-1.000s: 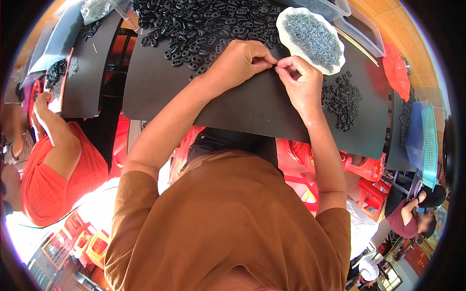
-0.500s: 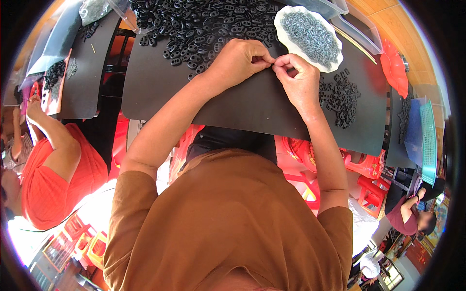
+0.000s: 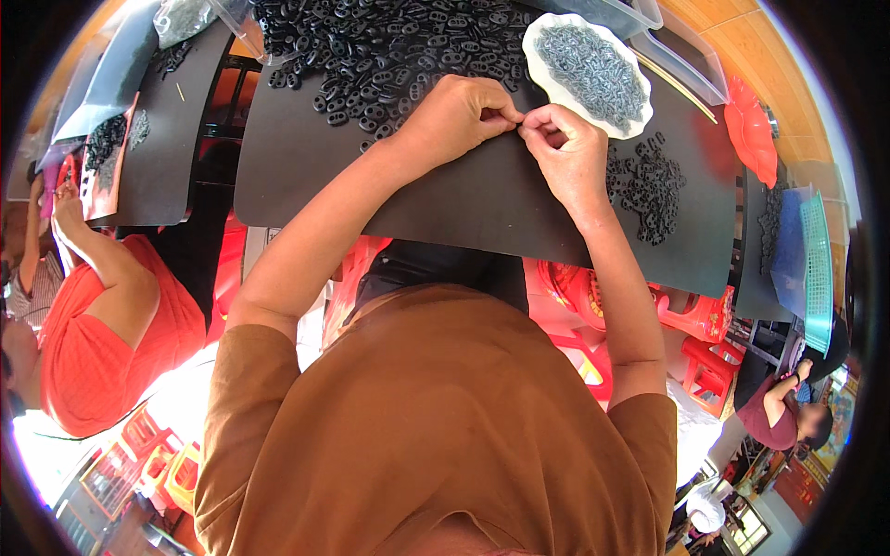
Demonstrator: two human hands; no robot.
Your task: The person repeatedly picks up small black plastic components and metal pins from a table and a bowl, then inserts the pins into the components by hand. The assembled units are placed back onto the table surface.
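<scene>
Up at twelve o'clock, both hands meet over the black mat (image 3: 464,199): left hand (image 3: 454,116) curled, thumb and forefinger pressed together; right hand (image 3: 565,153) likewise, fingertips touching the left's, the two pinching a small piece between them, too tiny to identify. Likely one of the black ring-shaped parts, heaped in a big pile (image 3: 389,46) just beyond the left hand at eleven; a smaller cluster of black parts (image 3: 649,185) lies just beside the right wrist at two. White scalloped dish (image 3: 547,65) of small grey metal pieces sits at one o'clock, touching distance from the right fingers. To do this step well, judging by the grip: keep the pinch low over the mat so a slip lands on it, hold the piece steady with one hand, and seat with the other. Packaging: clear plastic bag (image 3: 185,18) at ten, clear plastic tray (image 3: 686,65) beyond the dish, red dish (image 3: 751,130) at two, teal basket (image 3: 816,269) at three. No legible labels or signs.
</scene>
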